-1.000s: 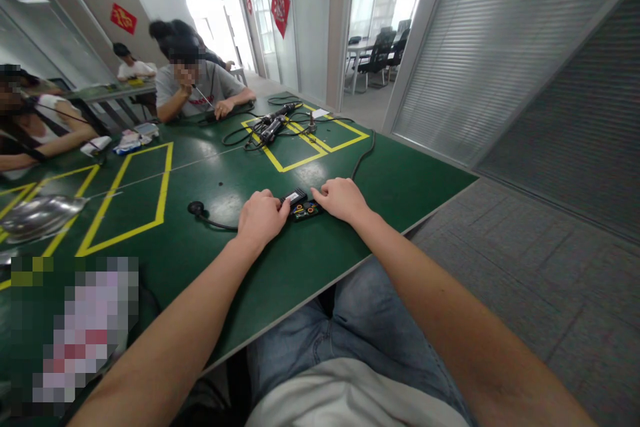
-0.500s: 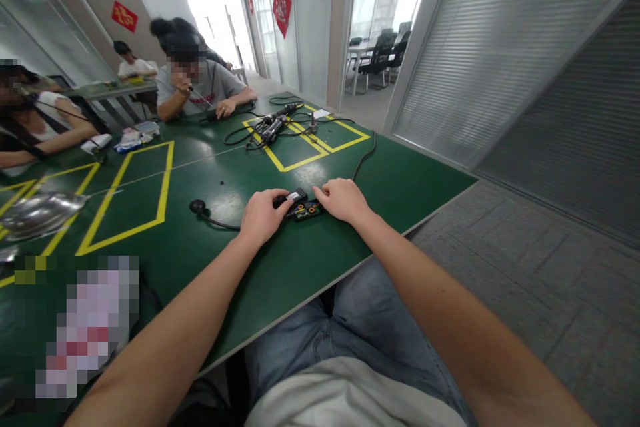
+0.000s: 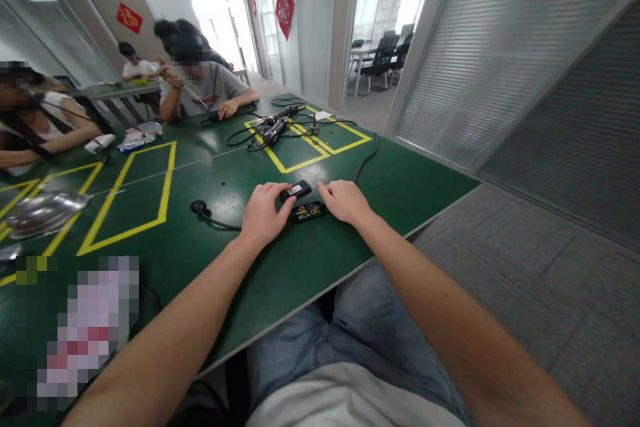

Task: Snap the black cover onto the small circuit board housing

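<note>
Between the thumb and fingers of my left hand (image 3: 265, 211) is a black cover with a white label (image 3: 296, 191), held just behind an opened black box (image 3: 308, 212). Wires and orange-yellow round parts show inside the box, which lies on the green table (image 3: 280, 280). My right hand (image 3: 345, 200) rests beside the box's right end, its fingers curled and their tips partly hidden; what they hold, if anything, cannot be made out. A black plug (image 3: 199, 207) on a cable lies left of my left hand, and the cable runs toward it.
Black tools with tangled cables (image 3: 275, 128) lie at the back inside yellow tape frames. A metal bowl-like part (image 3: 47, 212) is at the left. Across the table sits a person in a grey shirt (image 3: 207, 90); another person's arm (image 3: 65, 140) rests at the far left.
The black cover in my left hand has moved up and away from the box, so more of the box's inside shows. My right hand has shifted slightly off the box's end.
</note>
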`<state>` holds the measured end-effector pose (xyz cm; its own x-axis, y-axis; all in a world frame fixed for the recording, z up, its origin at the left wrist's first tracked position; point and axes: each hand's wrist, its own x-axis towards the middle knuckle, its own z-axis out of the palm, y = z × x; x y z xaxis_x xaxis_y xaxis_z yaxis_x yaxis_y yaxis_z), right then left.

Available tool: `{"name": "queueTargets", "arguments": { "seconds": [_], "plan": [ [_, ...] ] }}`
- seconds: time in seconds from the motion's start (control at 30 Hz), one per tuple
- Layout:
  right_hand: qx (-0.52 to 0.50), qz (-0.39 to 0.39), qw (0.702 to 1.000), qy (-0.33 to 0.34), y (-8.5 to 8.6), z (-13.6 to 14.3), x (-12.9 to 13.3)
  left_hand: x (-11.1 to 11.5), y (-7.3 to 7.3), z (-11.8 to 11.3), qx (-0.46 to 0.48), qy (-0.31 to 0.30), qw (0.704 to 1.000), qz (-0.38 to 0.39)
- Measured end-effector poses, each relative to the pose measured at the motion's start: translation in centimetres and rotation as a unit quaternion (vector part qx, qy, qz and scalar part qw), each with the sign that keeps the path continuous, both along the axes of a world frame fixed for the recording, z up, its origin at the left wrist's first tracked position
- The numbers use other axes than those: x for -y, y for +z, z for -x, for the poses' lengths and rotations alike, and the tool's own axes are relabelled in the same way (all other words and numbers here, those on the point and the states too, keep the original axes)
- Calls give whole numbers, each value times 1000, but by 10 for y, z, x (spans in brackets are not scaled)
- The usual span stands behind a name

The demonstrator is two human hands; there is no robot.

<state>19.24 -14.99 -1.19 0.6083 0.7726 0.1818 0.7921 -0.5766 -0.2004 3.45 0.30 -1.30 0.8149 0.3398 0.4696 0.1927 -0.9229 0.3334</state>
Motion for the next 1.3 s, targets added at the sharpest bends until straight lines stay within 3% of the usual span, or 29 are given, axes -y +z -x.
{"name": "queueTargets", "arguments": {
  "seconds": [0.13, 0.23, 0.5, 0.7, 1.03, 1.13, 1.3],
  "plan": [
    [-6, -16, 1000, -8, -3, -2, -1, 10, 4, 6, -25, -136, 989, -55],
    [-12, -24, 1000, -7, -4, -3, -1, 13, 4, 7, -55, -178, 981, -61],
    [-18, -23, 1000, 3, -1, -3, 0, 3, -2, 5, 9, -129, 991, -14],
    [-18, -27, 999, 6, -2, -3, 1, 3, -2, 4, -62, -159, 985, -12],
    [-11, -2, 1000, 10, -2, -3, 1, 1, -6, 1, -48, -162, 986, 0],
    [-10, -6, 1000, 7, -2, -4, 0, -1, -7, 0, -16, -135, 990, 35],
    [-9, 6, 1000, 7, -1, -2, 1, -5, -8, -4, 12, 35, 997, 72]
  ]
}}
